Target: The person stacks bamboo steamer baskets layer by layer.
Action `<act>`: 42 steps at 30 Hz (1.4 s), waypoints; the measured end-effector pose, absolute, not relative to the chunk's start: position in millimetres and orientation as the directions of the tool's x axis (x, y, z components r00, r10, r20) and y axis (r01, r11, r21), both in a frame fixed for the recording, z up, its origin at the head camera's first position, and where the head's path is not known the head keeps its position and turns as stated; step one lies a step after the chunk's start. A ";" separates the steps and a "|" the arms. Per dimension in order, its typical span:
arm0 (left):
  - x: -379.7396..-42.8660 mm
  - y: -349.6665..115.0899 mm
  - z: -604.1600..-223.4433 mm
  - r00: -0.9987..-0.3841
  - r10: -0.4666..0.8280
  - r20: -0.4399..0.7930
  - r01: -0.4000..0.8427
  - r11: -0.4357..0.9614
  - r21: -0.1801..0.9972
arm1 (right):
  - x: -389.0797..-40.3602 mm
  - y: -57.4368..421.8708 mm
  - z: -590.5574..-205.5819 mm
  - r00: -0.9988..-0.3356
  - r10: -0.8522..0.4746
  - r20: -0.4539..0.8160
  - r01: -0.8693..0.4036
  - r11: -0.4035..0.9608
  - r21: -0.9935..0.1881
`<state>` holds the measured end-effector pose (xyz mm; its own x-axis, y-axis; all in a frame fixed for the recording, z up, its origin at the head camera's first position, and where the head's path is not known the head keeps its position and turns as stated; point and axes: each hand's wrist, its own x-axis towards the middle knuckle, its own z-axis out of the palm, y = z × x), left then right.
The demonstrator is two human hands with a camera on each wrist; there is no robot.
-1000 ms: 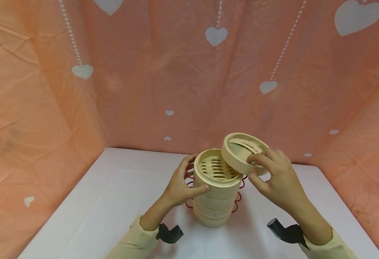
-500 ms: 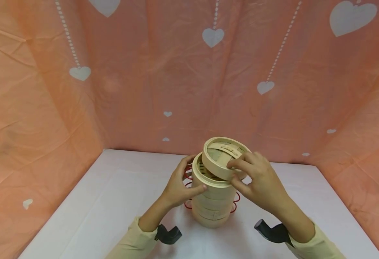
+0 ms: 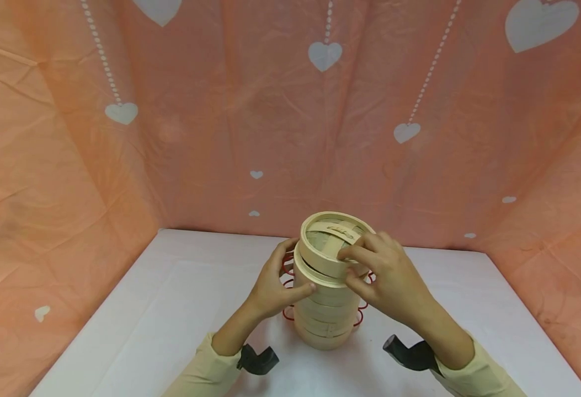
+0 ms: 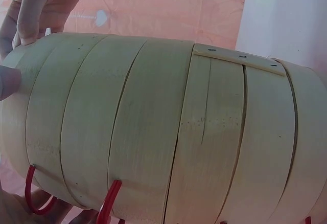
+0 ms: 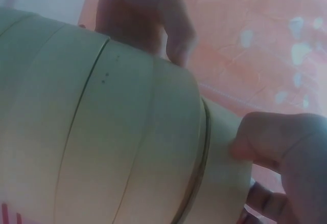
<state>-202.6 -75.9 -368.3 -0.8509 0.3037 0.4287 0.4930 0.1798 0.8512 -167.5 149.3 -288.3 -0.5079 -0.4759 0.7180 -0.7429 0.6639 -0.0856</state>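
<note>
A tall stack of bamboo steamer baskets (image 3: 325,314) with red loop handles stands upright on the table. Its round lid (image 3: 327,256), with a woven top and a bamboo strap, sits over the uppermost basket, slightly tilted; a dark gap shows between lid and rim in the right wrist view. My right hand (image 3: 387,275) pinches the lid's near right edge, the thumb (image 5: 260,137) on its outer side. With fingers behind and thumb in front, my left hand (image 3: 277,281) grips the upper left side of the stack.
The white table (image 3: 171,309) spreads around the stack. An orange-pink cloth (image 3: 290,121) with white hearts hangs behind and at both sides. A black wrist camera mount (image 3: 259,359) sits at the left wrist, another mount (image 3: 409,353) at the right.
My right hand has brought the lid leftward from beside the stack to over the top basket, covering its slatted inside. My left hand has stayed on the stack.
</note>
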 end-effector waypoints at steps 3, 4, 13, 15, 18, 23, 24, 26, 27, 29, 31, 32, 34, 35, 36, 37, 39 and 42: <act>-202.6 -76.8 -368.0 -0.851 0.305 0.427 0.493 0.183 0.851 | -165.9 147.3 -288.7 -0.512 -0.478 0.714 -0.745 0.661 -0.091; -202.4 -77.1 -367.7 -0.851 0.305 0.427 0.493 0.184 0.850 | -165.4 146.5 -288.8 -0.513 -0.480 0.712 -0.745 0.661 -0.091; -201.0 -77.9 -367.0 -0.856 0.305 0.418 0.483 0.183 0.856 | -162.6 141.9 -289.6 -0.509 -0.485 0.711 -0.743 0.665 -0.079; -200.6 -77.8 -366.8 -0.856 0.304 0.419 0.484 0.183 0.855 | -162.4 141.4 -289.6 -0.505 -0.484 0.714 -0.743 0.665 -0.075; -200.8 -77.6 -366.8 -0.855 0.301 0.423 0.488 0.184 0.853 | -161.8 140.8 -289.2 -0.502 -0.484 0.717 -0.742 0.666 -0.070; -202.2 -76.8 -367.4 -0.851 0.303 0.428 0.492 0.177 0.852 | -160.9 139.4 -288.7 -0.494 -0.491 0.717 -0.747 0.662 -0.061; -202.4 -76.5 -367.5 -0.851 0.304 0.428 0.491 0.175 0.853 | -160.9 139.1 -288.8 -0.493 -0.494 0.717 -0.748 0.661 -0.059; -202.5 -76.2 -367.3 -0.852 0.305 0.425 0.488 0.171 0.856 | -160.7 138.2 -289.1 -0.493 -0.497 0.714 -0.748 0.661 -0.057; -202.6 -76.1 -367.2 -0.853 0.306 0.423 0.486 0.168 0.858 | -160.5 137.8 -289.3 -0.496 -0.497 0.712 -0.746 0.663 -0.056; -202.9 -75.8 -367.4 -0.854 0.304 0.423 0.485 0.167 0.858 | -160.2 137.1 -289.9 -0.502 -0.499 0.707 -0.743 0.667 -0.056; -203.3 -75.6 -367.8 -0.852 0.303 0.428 0.488 0.161 0.858 | -159.5 136.5 -290.2 -0.512 -0.499 0.699 -0.739 0.671 -0.062; -203.5 -75.5 -368.0 -0.850 0.303 0.431 0.491 0.157 0.857 | -159.1 136.3 -290.4 -0.516 -0.500 0.696 -0.737 0.672 -0.064; -203.8 -75.7 -368.4 -0.847 0.302 0.437 0.495 0.152 0.855 | -158.8 135.7 -291.0 -0.518 -0.503 0.692 -0.737 0.673 -0.063; -203.9 -75.9 -368.5 -0.847 0.302 0.438 0.496 0.151 0.855 | -158.8 135.6 -291.2 -0.516 -0.505 0.692 -0.738 0.672 -0.060; -204.0 -76.2 -368.6 -0.846 0.303 0.439 0.498 0.153 0.854 | -159.1 135.7 -291.3 -0.513 -0.508 0.692 -0.740 0.670 -0.057; -204.3 -76.7 -368.5 -0.844 0.304 0.442 0.502 0.158 0.850 | -159.8 136.1 -291.4 -0.506 -0.512 0.693 -0.744 0.666 -0.052; -205.3 -78.6 -367.8 -0.842 0.298 0.450 0.510 0.168 0.844 | -162.1 138.3 -291.1 -0.489 -0.521 0.699 -0.754 0.655 -0.039; -207.5 -84.2 -363.7 -0.835 0.280 0.474 0.530 0.172 0.831 | -167.7 145.5 -287.9 -0.481 -0.521 0.705 -0.764 0.644 -0.045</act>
<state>-207.5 -84.2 -363.7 -0.8347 0.2799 0.4743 0.5296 0.1715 0.8307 -167.7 145.5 -287.9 -0.4808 -0.5211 0.7052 -0.7640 0.6436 -0.0453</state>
